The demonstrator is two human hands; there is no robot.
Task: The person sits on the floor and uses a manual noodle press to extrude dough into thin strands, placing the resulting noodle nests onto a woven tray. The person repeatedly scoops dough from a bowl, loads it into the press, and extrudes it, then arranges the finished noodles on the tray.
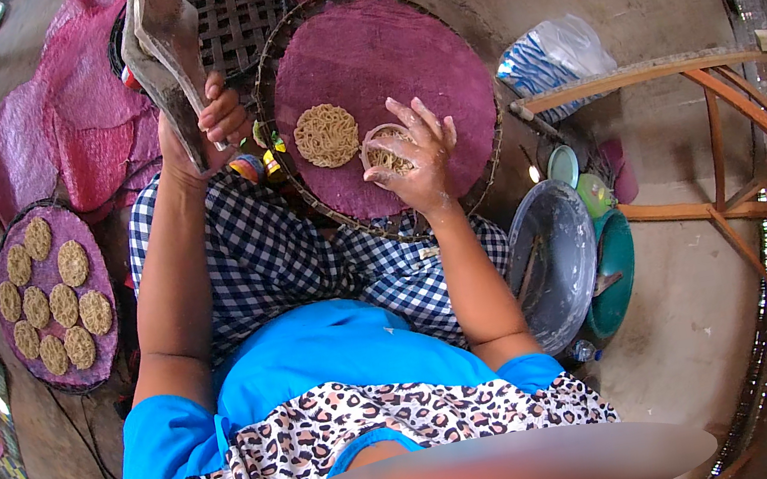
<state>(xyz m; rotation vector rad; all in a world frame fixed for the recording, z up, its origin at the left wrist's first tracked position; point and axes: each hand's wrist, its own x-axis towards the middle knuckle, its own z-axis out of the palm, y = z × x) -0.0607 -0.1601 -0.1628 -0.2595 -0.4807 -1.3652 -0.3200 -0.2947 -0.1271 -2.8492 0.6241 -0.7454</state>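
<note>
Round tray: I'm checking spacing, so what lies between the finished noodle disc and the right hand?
In the head view, only bare purple cloth separates noodle disc and right hand.

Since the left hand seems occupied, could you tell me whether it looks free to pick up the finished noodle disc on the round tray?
Probably not as things stand. The left hand is raised and closed around a flat grey tool, so its fingers are taken. The noodle disc lies uncovered on the tray, beside the right hand.
</note>
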